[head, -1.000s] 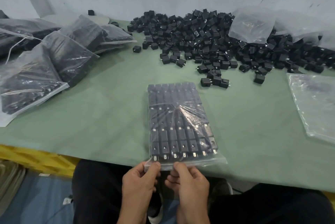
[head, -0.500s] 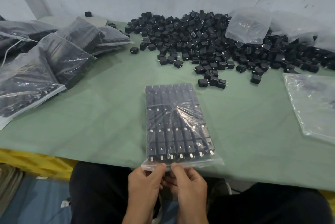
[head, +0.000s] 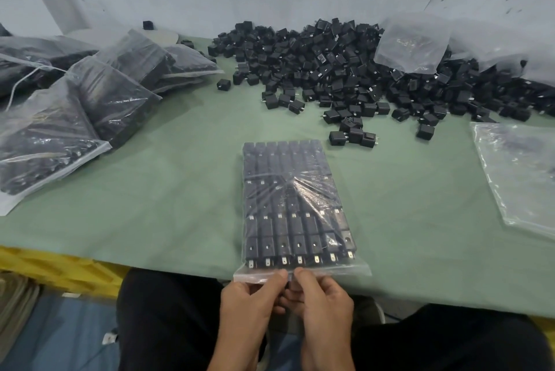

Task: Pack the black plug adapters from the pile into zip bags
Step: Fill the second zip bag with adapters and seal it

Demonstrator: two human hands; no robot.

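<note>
A clear zip bag (head: 295,208) full of neat rows of black plug adapters lies flat on the green table (head: 186,190), its zip strip hanging over the near edge. My left hand (head: 252,301) and my right hand (head: 321,301) sit side by side below that edge, each pinching the middle of the zip strip between thumb and fingers. A big pile of loose black plug adapters (head: 345,70) spreads along the back of the table by the wall.
Several filled bags (head: 99,94) are stacked at the left. Empty clear bags (head: 522,178) lie at the right, and another empty bag (head: 411,46) rests on the pile. Beneath the table's near edge are my dark-trousered legs and a yellow pallet (head: 60,268).
Both hands have stayed at the middle of the zip strip, thumbs drawn a little closer together. The bag has not moved on the table; only the view has shifted slightly.
</note>
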